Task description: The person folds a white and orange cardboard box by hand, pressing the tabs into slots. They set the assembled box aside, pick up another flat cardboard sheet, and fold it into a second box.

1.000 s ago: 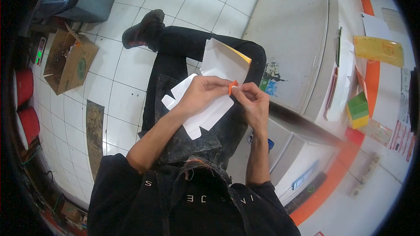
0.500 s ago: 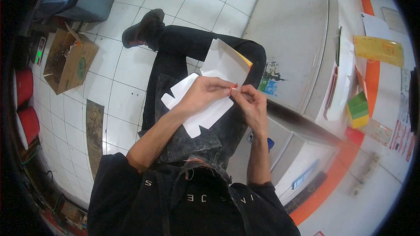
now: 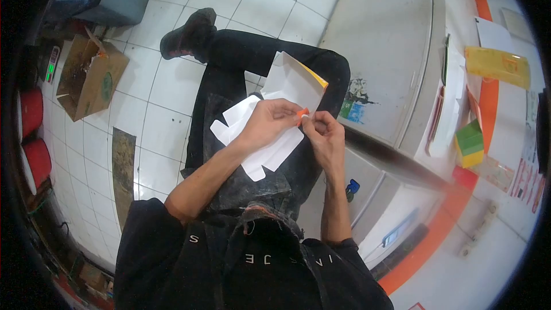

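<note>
An unfolded carton [image 3: 294, 76], white inside with a yellow-orange edge, lies across my lap. My left hand [image 3: 270, 121] rests over the carton, its thumb and fingers pinched on an orange tab of the carton [image 3: 302, 113]. Close beside it, my right hand [image 3: 326, 135] has its fingers closed at the same tab, the fingertips nearly touching those of my left hand. The cut flaps of the carton spread out below and to the left of my left wrist.
An open cardboard box [image 3: 106, 83] stands on the tiled floor at the left, below a grey bin [image 3: 117, 0]. Red containers [image 3: 35, 163] are at the far left. A white cabinet [image 3: 384, 40] is at the right, with papers and a green-yellow carton [image 3: 470, 143] beyond.
Both hands have shifted very slightly left with the carton. More of the orange tab shows between the fingers.
</note>
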{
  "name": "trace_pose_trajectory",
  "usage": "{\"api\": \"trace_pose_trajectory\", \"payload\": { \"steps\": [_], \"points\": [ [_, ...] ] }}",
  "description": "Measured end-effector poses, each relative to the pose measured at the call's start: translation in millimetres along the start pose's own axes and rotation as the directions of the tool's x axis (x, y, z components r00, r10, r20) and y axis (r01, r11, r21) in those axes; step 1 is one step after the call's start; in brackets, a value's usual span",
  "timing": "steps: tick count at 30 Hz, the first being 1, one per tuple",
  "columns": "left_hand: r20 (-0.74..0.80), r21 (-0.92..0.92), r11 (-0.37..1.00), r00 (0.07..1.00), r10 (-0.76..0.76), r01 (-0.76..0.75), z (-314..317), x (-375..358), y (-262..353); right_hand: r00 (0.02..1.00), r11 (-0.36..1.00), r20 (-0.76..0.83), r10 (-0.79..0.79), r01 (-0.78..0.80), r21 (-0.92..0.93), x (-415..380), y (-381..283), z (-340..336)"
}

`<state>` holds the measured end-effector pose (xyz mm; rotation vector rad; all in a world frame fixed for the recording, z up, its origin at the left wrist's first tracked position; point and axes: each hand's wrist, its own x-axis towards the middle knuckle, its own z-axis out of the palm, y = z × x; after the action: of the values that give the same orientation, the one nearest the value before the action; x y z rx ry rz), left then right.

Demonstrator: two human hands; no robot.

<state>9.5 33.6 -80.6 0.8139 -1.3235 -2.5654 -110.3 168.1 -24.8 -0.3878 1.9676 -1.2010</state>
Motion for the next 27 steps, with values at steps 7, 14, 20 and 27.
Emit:
{"api": "trace_pose_trajectory", "payload": {
  "steps": [7, 14, 20, 27],
  "points": [
    [0.004, -0.004, 1.0, 1.0, -0.026, 0.026, -2.9, -1.2, -3.7, 0.999, 1.0, 0.037, -0.021, 0.022, -0.018, 2.1, 7.4, -3.0],
    [-0.009, 0.092, 0.991, 0.995, -0.097, 0.097, -11.4, -6.3, 2.8, 0.993, 0.994, 0.118, 0.009, 0.004, -0.111, 5.7, 1.7, -15.5],
    [0.039, 0.056, 0.995, 0.995, -0.087, 0.085, -15.1, -7.1, 0.5, 0.991, 0.988, 0.133, -0.02, 0.04, -0.151, 4.6, -2.2, -13.0],
    [-0.007, 0.027, 0.999, 0.999, -0.042, 0.042, -9.4, -4.7, 2.2, 0.999, 0.989, 0.01, 0.038, -0.036, -0.144, -1.0, -6.0, -0.7]
  ]
}}
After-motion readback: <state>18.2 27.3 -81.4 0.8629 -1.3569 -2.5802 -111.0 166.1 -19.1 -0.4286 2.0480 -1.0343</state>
